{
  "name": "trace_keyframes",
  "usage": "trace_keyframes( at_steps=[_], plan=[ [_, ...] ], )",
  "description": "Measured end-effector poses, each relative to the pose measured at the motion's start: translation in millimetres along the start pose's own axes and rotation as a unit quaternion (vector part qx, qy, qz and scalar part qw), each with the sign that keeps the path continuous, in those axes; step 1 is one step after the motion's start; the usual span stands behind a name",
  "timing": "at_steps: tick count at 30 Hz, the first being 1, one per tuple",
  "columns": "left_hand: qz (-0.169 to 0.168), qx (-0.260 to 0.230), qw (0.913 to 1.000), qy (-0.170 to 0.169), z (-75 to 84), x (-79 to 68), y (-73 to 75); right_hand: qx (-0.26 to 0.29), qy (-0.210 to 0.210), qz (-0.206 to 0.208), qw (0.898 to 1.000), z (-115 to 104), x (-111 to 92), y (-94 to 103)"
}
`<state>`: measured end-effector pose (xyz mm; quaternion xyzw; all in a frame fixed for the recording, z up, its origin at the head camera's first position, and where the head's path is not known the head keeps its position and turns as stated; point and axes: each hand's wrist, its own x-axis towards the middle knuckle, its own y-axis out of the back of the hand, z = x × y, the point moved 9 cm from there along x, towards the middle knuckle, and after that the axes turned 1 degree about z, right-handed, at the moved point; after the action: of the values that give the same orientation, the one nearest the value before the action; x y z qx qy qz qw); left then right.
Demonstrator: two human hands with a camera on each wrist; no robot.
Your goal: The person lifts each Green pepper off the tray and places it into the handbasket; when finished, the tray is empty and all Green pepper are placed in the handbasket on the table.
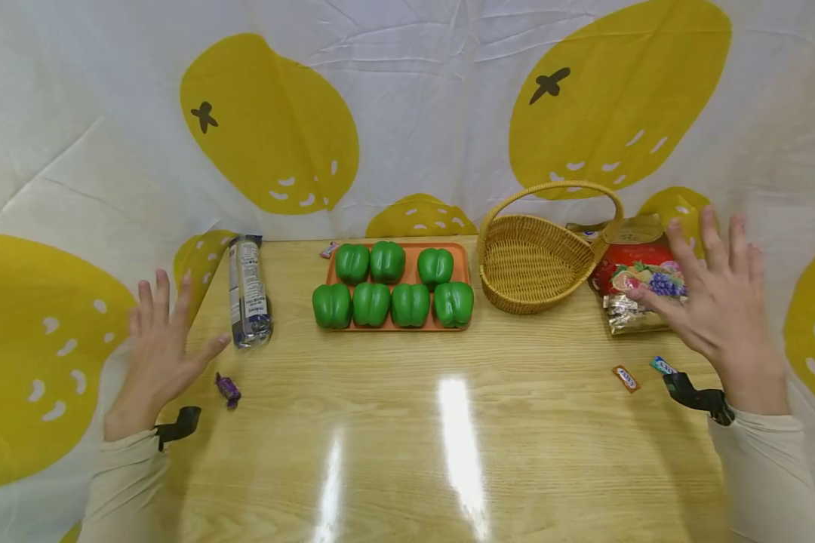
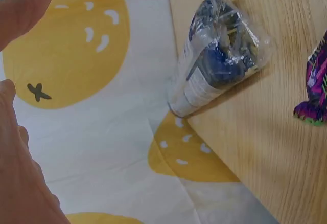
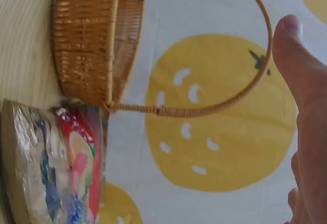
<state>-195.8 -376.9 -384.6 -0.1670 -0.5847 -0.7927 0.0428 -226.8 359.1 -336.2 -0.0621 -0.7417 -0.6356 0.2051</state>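
Left hand (image 1: 158, 351) and right hand (image 1: 730, 317) spread empty, packet (image 1: 249, 294) and bag (image 1: 626, 264) nearest them, peppers (image 1: 410, 305) and basket (image 1: 524, 302) between

The basket (image 1: 533, 264) is woven, ribbed and faintly glossy, like wicker; behind it is matt, creased cloth (image 1: 421, 113); beneath it, the desk (image 1: 380, 422) is smooth, glossy wood grain; left of it, green peppers (image 1: 371, 304) look like shiny plastic on a smooth plastic tray (image 1: 410, 264); farther left, a packet (image 1: 247, 290) shows crinkled, glossy clear film; right of it, a bag (image 1: 641, 277) looks shiny and partly metallic
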Motion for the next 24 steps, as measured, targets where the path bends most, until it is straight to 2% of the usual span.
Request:
trace_keyframes(
  at_steps=[3, 5, 6, 7, 8, 9, 11, 12, 13, 14, 15, 16, 17, 18, 20, 21, 22, 24],
  plan=[
    [0.011, -0.037, 0.9992, -0.008, 4.9, 0.4, -5.4, 0.021, 0.019, 0.033, 0.999, -10.6, 0.1, -5.2],
    [0.018, -0.094, 0.9954, -0.009, 10.5, 0.5, -12.1, 0.093, 0.028, 0.062, 0.993, -22.4, 0.3, -11.2],
    [0.022, -0.135, 0.9905, -0.006, 14.1, 0.9, -16.6, 0.153, 0.036, 0.081, 0.984, -30.3, 0.2, -14.9],
    [0.022, -0.189, 0.9817, -0.002, 18.3, 1.2, -23.0, 0.24, 0.05, 0.096, 0.965, -40.3, 0.1, -19.8],
    [0.022, -0.247, 0.9687, 0.006, 23.2, 1.4, -30.1, 0.342, 0.069, 0.106, 0.931, -52.2, 0.4, -25.5],
    [0.024, -0.311, 0.9501, 0.016, 28.3, 1.7, -38.3, 0.452, 0.091, 0.102, 0.881, -66.2, 1.2, -32.6],
    [0.032, -0.425, 0.9039, 0.038, 38.4, 3.0, -57.5, 0.641, 0.12, 0.061, 0.756, -97.1, 6.2, -50.9],
    [0.035, -0.477, 0.8769, 0.049, 43.6, 3.6, -68.2, 0.702, 0.13, 0.03, 0.7, -113.5, 10.2, -62.1],
    [0.037, -0.518, 0.8524, 0.061, 48.7, 3.5, -79.5, 0.744, 0.131, -0.006, 0.655, -129.8, 14.5, -74.0],
    [0.04, -0.546, 0.8334, 0.075, 52.9, 3.3, -90.4, 0.76, 0.128, -0.039, 0.636, -145.0, 18.4, -86.1],
    [0.041, -0.563, 0.821, 0.088, 56.8, 2.9, -101.4, 0.757, 0.122, -0.07, 0.638, -158.3, 21.8, -98.8],
    [0.036, -0.573, 0.8124, 0.101, 61.4, 2.4, -111.7, 0.741, 0.116, -0.094, 0.654, -169.7, 25.0, -111.0],
    [0.03, -0.578, 0.8073, 0.113, 65.4, 2.4, -121.8, 0.715, 0.107, -0.112, 0.681, -178.6, 27.7, -123.0],
    [0.022, -0.582, 0.8035, 0.125, 69.3, 2.5, -131.0, 0.682, 0.098, -0.124, 0.714, -185.2, 29.8, -133.7],
    [0.007, -0.579, 0.8031, 0.142, 77.1, 3.3, -144.5, 0.606, 0.086, -0.138, 0.779, -193.7, 33.4, -151.7],
    [-0.002, -0.576, 0.8043, 0.147, 81.2, 4.2, -148.8, 0.569, 0.08, -0.14, 0.806, -196.0, 34.8, -158.7],
    [-0.01, -0.574, 0.8047, 0.15, 85.0, 5.3, -151.9, 0.533, 0.076, -0.14, 0.831, -197.6, 36.1, -164.5],
    [-0.022, -0.567, 0.8085, 0.158, 90.0, 7.7, -155.0, 0.476, 0.073, -0.138, 0.866, -199.4, 37.4, -173.1]
  ],
)
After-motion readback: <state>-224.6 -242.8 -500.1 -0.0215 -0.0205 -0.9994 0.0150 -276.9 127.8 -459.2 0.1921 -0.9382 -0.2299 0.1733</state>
